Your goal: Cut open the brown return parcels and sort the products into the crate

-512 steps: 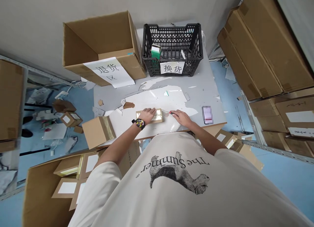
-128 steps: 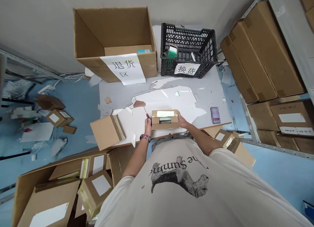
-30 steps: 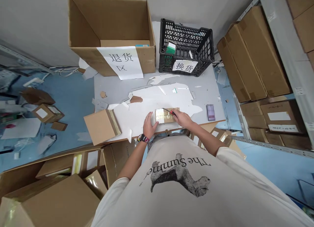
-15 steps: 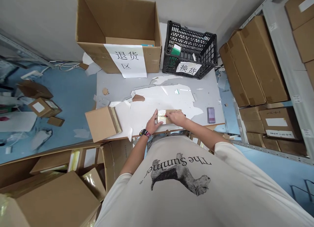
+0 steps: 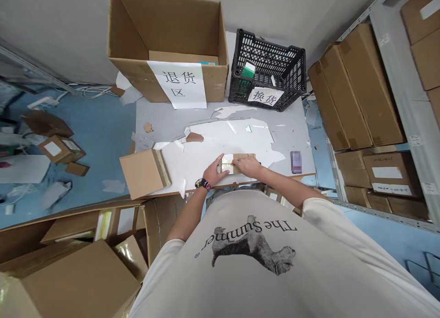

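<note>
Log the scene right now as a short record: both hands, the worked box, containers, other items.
Left hand: at the small box's left end, thumb and fingers spread
Right hand: over the small box, gripping a slim tool, mostly hidden
Small box: taped, on the table
Containers: open carton, back left; black crate, back right
Other items: larger taped box, left; phone, right

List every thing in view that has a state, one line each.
Small carton: lying on the table, taped side up
Cutter: in the right hand, blade unclear
Left hand: spread at the small carton's left end
Large cardboard box: open-topped
Black crate: open, green-and-white item inside
Taped carton: shut
Phone: flat, screen up, blurred
Lower-left box: open, cartons inside
</note>
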`<state>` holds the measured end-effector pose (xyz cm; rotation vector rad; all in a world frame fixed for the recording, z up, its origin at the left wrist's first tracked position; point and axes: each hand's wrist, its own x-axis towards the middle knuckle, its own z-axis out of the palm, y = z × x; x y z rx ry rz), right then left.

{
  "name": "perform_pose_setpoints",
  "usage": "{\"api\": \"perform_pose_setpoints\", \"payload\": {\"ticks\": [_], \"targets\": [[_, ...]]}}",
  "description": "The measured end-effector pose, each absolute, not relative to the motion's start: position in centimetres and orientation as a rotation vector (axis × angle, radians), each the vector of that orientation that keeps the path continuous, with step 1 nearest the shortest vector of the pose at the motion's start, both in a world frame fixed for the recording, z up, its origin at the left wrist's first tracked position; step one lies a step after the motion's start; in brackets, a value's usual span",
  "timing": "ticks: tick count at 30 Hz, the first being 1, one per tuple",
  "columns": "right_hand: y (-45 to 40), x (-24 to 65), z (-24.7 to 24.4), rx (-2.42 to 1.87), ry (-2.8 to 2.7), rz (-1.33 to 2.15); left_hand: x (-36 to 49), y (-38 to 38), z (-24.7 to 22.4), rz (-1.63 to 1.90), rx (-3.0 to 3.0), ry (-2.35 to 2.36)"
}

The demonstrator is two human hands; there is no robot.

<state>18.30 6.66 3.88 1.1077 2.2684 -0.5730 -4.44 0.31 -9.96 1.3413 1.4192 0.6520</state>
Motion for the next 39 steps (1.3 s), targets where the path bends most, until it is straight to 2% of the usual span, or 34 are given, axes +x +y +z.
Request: {"api": "perform_pose_setpoints", "payload": {"ticks": [4, 12, 32, 39], "targets": [[6.8, 18.2, 4.2, 1.043, 2.255, -0.541, -4.7, 0.4, -9.8, 0.457, 1.535, 1.458], [7.4, 17.9, 4.1, 1.004, 2.280, -0.509, -5.0, 0.9, -10.9, 0.424, 1.835, 1.424], [7.3, 23.3, 4.2, 1.085, 2.150, -0.523, -5.5, 1.1, -9.4, 0.239, 1.804, 1.519], [6.8, 29.0, 4.9, 1.136, 2.064, -0.458, -5.5, 1.1, -8.5, 0.179, 1.796, 1.549]]}}
